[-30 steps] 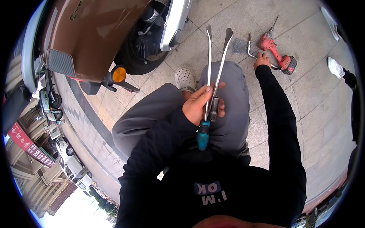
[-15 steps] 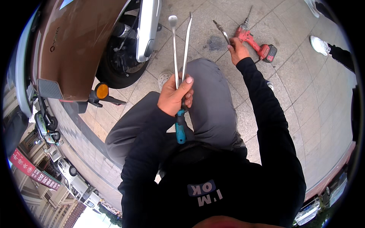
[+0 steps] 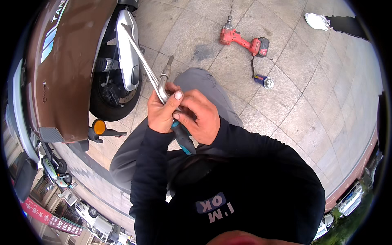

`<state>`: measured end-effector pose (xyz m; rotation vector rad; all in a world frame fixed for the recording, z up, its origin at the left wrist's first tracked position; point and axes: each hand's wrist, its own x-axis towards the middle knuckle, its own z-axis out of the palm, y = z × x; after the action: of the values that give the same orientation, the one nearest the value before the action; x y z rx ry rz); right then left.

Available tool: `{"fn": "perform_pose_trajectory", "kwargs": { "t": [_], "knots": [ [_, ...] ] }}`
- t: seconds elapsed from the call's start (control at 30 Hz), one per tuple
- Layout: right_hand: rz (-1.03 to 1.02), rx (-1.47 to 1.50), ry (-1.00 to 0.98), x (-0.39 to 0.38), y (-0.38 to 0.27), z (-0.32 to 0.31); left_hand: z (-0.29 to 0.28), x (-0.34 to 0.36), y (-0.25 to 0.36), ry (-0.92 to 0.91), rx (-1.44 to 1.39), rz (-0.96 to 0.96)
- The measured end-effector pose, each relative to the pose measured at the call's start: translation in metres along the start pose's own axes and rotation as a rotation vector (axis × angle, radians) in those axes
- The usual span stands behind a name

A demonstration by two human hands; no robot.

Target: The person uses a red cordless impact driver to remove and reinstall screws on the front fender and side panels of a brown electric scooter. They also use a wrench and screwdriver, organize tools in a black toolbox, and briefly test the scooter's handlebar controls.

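Observation:
My left hand (image 3: 161, 112) grips a bundle of long steel levers (image 3: 143, 59) and a teal-and-black handle (image 3: 183, 139) that sticks out below it. A bent metal tool (image 3: 165, 74) with a narrow tip stands among them, pointing forward. My right hand (image 3: 200, 116) is closed over the lower part of the bundle, pressed against my left hand, so exactly which piece it grips is partly hidden. The tools are over my grey-trousered legs, beside the front wheel of the scooter.
A brown scooter (image 3: 65, 77) with a black tyre (image 3: 116, 111) stands at the left. On the paving lie a red cordless drill (image 3: 241, 40) and a blue spray can (image 3: 263, 81). Another person's white shoe (image 3: 316, 21) is at upper right; parked vehicles (image 3: 92, 218) line the rim.
My right hand has picked the bent tool up from beside the drill and brought it to my left hand. The levers now tilt leftward. The spray can has come into sight.

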<state>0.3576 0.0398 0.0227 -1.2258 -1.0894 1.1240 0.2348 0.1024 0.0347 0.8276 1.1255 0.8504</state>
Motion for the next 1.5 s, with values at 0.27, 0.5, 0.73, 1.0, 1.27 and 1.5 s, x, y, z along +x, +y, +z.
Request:
{"fn": "perform_pose_trajectory", "kwargs": {
  "t": [0.27,0.5,0.73,1.0,1.27,1.5],
  "knots": [
    [-0.133,-1.062,0.207,0.166,0.206,-0.141,-0.039,-0.017,0.007,-0.104,-0.059,-0.106],
    [0.551,-1.270,-0.018,0.200,0.352,-0.231,-0.059,-0.040,0.019,-0.028,0.088,-0.115],
    [0.319,-0.741,0.014,0.159,0.299,-0.173,-0.043,-0.047,0.025,0.192,0.350,-0.012],
    [0.179,0.257,-0.081,0.048,0.062,-0.081,-0.037,-0.019,0.029,0.104,0.151,-0.061],
    [0.060,0.204,-0.212,0.027,-0.027,-0.055,0.009,-0.013,0.015,-0.140,-0.010,0.119],
    [-0.029,0.167,-0.069,0.032,-0.016,-0.040,0.016,-0.010,0.023,-0.338,0.062,0.144]
  ]
}}
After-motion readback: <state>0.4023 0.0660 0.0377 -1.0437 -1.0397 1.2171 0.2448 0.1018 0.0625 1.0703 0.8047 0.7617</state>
